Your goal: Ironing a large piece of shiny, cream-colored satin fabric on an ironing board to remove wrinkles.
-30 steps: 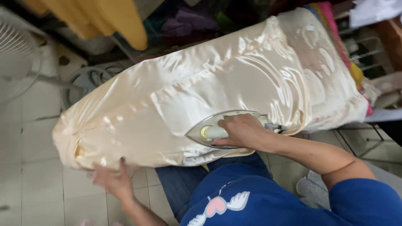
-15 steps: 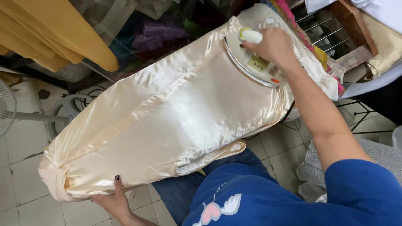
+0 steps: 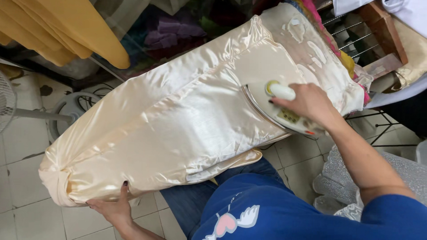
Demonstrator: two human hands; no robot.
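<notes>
A shiny cream satin cloth (image 3: 178,120) is stretched over a long ironing board that runs from lower left to upper right. My right hand (image 3: 309,104) grips the handle of a white clothes iron (image 3: 271,104), which rests flat on the cloth at the board's right part. At the near lower-left edge my left hand (image 3: 113,206) holds the cloth's hem, fingers curled onto the fabric. My blue shirt and jeans show at the bottom.
A standing fan's base (image 3: 71,111) and pole sit on the tiled floor at left. Yellow fabric (image 3: 66,35) hangs at top left, a pile of purple and dark cloth (image 3: 173,33) lies behind the board. A wire rack (image 3: 356,40) and silvery fabric (image 3: 391,173) are at right.
The iron first moved from the board's near middle edge to the far right end. It has since slid back toward the middle. My left hand stayed at the cloth's lower-left edge.
</notes>
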